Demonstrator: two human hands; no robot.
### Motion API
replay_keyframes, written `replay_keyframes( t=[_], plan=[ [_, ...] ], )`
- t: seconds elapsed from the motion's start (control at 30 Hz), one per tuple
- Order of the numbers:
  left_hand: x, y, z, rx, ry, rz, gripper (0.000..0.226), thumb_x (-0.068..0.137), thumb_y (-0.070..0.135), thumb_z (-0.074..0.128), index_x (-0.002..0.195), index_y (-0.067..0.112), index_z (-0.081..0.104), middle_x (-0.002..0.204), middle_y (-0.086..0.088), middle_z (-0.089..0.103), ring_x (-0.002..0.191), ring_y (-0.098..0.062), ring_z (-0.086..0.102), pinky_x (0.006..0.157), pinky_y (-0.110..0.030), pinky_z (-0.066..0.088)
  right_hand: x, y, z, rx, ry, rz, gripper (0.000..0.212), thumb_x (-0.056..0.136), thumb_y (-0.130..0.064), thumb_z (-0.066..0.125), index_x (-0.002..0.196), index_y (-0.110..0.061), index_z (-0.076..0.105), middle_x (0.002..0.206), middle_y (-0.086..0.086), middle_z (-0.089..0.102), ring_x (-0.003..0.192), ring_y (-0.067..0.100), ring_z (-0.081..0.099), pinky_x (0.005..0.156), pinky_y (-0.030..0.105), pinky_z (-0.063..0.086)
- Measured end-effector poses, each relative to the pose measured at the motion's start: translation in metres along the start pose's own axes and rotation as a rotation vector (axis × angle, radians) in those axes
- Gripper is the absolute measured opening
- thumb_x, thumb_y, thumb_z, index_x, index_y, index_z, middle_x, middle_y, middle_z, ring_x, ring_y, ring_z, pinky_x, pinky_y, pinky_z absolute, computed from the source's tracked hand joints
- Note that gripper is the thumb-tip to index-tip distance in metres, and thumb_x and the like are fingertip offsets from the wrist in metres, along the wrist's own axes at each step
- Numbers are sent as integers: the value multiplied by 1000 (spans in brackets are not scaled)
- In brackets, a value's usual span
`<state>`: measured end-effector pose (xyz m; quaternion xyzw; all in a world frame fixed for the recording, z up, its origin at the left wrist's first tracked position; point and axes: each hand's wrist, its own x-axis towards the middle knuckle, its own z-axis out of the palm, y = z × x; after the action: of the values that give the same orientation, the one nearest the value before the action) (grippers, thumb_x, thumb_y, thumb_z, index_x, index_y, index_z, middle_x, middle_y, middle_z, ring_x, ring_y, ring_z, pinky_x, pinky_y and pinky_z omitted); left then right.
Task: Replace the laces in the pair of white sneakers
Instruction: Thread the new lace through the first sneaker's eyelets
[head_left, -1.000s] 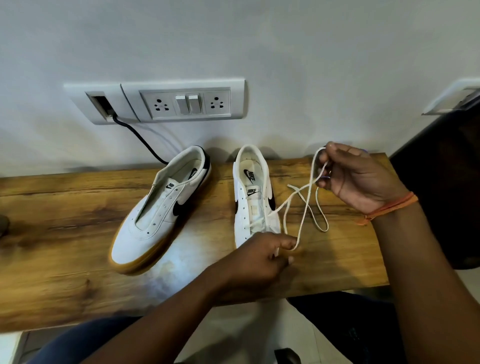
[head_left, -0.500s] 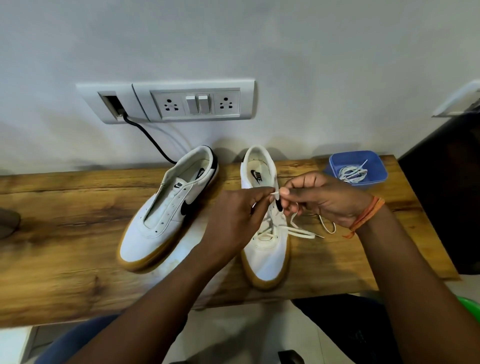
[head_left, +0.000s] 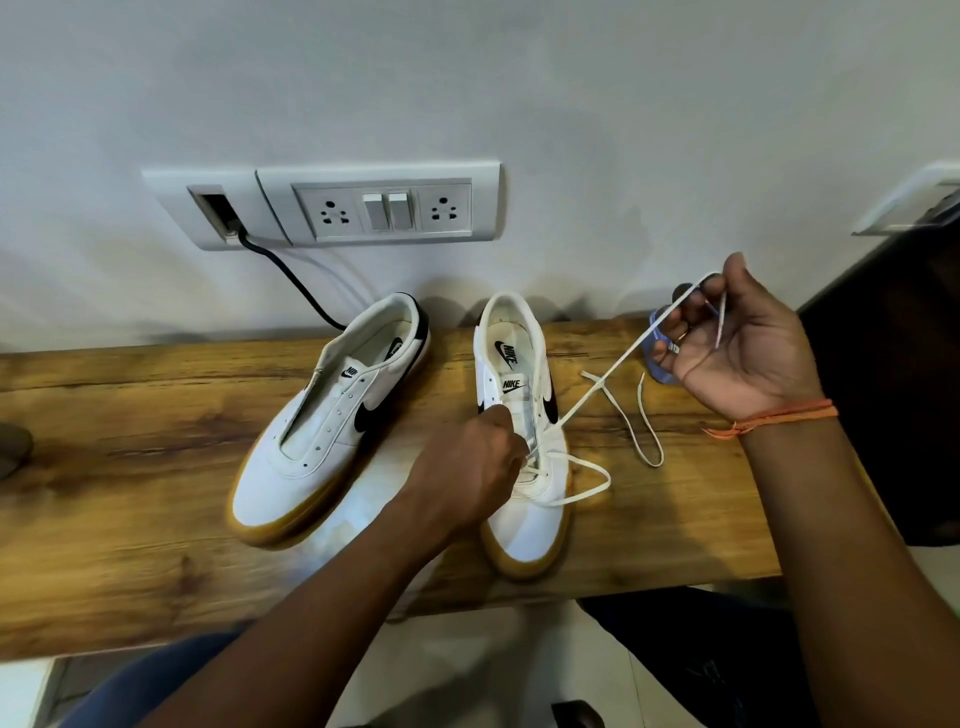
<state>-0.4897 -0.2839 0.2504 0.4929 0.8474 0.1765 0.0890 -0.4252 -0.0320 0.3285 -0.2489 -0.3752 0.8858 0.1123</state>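
Your right hand (head_left: 748, 343) pinches the white lace (head_left: 618, 366) raised beside the right sneaker (head_left: 524, 457) on the counter (head_left: 130, 467), while your left hand (head_left: 467, 467) seemingly pinches lace at its eyelets

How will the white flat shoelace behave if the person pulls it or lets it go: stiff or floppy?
The white flat shoelace is probably floppy: it runs straight only where the right hand pulls it, while slack parts curl in loops on the wooden bench. Likely very light. If released, it would probably drop limp beside the right white sneaker.
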Motion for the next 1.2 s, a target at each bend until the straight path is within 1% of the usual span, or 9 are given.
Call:
replay_keyframes(
  t=[0.17,0.43,0.57,0.7,0.87,0.97,1.03,1.13,1.2],
  plan=[
    [-4,15,1,35,-111,16,24,98,22,49,101,16,72,99,-4,60,77,-23,62,60,-30,45,-3,1,4,214,88,-24,27,77,-43,67,60,-22,62,95,-4,71,99,18,69,84,33,50],
    [-5,18,-2,78,-137,64,25,97,22,49,102,15,72,103,-4,59,81,-24,63,60,-30,45,0,5,0,293,133,-106,33,83,-39,56,81,-9,71,90,6,70,55,11,48,52,21,34],
    [-7,24,-4,-10,-201,135,25,94,31,57,108,18,73,109,0,57,88,-20,62,61,-24,34,10,10,2,19,168,-89,21,87,-17,49,84,-8,67,90,7,72,38,5,31,37,16,23],
    [-4,15,-6,-291,-142,60,38,84,50,66,110,23,74,106,6,59,91,-9,59,75,-29,52,10,18,8,-161,81,-66,26,95,-15,49,81,-9,69,93,10,72,35,3,27,34,14,22],
    [8,-6,-25,-509,329,-369,5,87,23,70,87,24,75,83,12,60,67,2,54,68,-22,44,1,35,23,-601,53,-146,30,88,-8,51,59,-10,55,64,11,63,36,9,24,40,17,16],
    [9,-15,-39,-768,376,-545,11,89,12,68,85,19,75,72,7,69,55,1,58,56,-10,42,-3,61,36,-924,15,-212,31,78,1,59,51,-10,48,48,3,57,36,8,37,41,17,29],
    [7,-16,-45,-1018,301,-590,11,91,11,66,89,13,76,79,0,75,56,-9,62,54,-18,48,-2,76,41,-1021,-31,-222,36,74,7,62,51,-13,44,46,4,59,45,17,54,46,19,39],
    [6,-16,-42,-1009,220,-593,9,91,12,66,89,13,75,76,-2,73,56,-12,63,50,-20,49,2,89,43,-1019,-142,-112,20,71,4,66,75,-14,56,60,11,70,61,30,63,61,33,49],
    [6,-19,-35,-864,223,-613,15,89,11,68,79,20,72,65,6,69,55,-8,64,50,-19,48,6,93,39,-1070,-170,9,33,71,0,69,99,-16,62,70,10,74,71,28,68,76,41,54]
  ],
)
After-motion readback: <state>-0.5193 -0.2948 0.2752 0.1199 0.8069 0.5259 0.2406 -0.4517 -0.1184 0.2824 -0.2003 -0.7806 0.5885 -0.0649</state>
